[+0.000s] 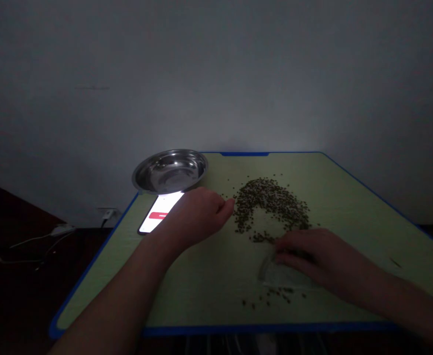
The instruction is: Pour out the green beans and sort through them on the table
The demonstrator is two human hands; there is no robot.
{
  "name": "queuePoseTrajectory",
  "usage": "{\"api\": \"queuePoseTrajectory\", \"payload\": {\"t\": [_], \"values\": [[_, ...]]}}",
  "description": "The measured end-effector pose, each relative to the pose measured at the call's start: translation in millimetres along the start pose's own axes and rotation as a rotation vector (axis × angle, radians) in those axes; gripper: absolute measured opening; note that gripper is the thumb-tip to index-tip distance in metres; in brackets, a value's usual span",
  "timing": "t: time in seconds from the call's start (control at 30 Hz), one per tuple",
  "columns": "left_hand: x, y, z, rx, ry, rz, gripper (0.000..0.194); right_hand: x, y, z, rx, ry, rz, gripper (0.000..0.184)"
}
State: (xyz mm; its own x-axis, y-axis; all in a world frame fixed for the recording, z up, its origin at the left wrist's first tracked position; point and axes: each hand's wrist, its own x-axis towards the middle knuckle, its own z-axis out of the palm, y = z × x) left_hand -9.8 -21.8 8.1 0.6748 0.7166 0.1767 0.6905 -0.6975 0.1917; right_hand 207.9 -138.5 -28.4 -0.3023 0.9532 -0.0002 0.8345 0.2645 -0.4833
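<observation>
Many small dark beans or seeds (pixel 251 197) lie in a curved, spread-out heap on the pale green table (pixel 201 291). Left of the heap, my left hand (pixel 211 212) hovers with its fingers curled closed; what they hold, if anything, is hidden. My right hand (pixel 308 251) is at the near side of the heap, thumb and fingers closed at the upper edge of a see-through plastic piece (pixel 275 273), whose kind I cannot make out. A few loose beans (pixel 284 293) are scattered in front of it.
A shiny steel bowl (pixel 172 172) stands at the far left corner. Partly under its rim and behind my left wrist lies a lit phone (pixel 155 217). A small dark sliver (pixel 395 262) rests at the right. The table has a blue edge (pixel 244 154) against a wall.
</observation>
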Motion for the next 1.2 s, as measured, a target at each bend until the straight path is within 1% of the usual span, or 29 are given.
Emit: {"api": "queuePoseTrajectory", "payload": {"t": [0.13,0.23,0.33,0.47,0.57,0.73,0.97,1.2], "values": [[0.3,0.2,0.4,0.005,-0.010,0.004,0.053,-9.2,0.0,9.0,0.060,0.050,0.092,0.026],[0.4,1.2,0.9,0.008,-0.014,-0.006,0.053,-10.3,-5.3,17.1,0.098,0.079,0.120,0.025],[0.4,1.7,1.8,0.003,-0.003,-0.008,0.053,-8.0,-13.2,21.7,0.107,0.074,0.093,0.023],[0.3,0.8,3.3,0.005,0.004,-0.010,0.054,-3.8,-22.5,22.9,0.083,0.048,0.016,0.020],[0.4,0.3,3.6,0.012,-0.007,-0.012,0.054,-1.0,-26.4,23.9,0.075,0.018,-0.018,0.019],[0.5,1.4,2.2,0.017,-0.014,-0.009,0.054,2.5,-30.0,25.6,0.133,-0.040,-0.056,0.017],[0.4,3.0,0.1,0.002,-0.037,-0.006,0.054,-0.9,-31.7,22.1,0.195,-0.054,-0.079,0.017],[0.7,1.3,1.2,0.008,-0.045,0.002,0.055,-3.2,-37.7,16.9,0.207,-0.071,-0.081,0.020]]}}
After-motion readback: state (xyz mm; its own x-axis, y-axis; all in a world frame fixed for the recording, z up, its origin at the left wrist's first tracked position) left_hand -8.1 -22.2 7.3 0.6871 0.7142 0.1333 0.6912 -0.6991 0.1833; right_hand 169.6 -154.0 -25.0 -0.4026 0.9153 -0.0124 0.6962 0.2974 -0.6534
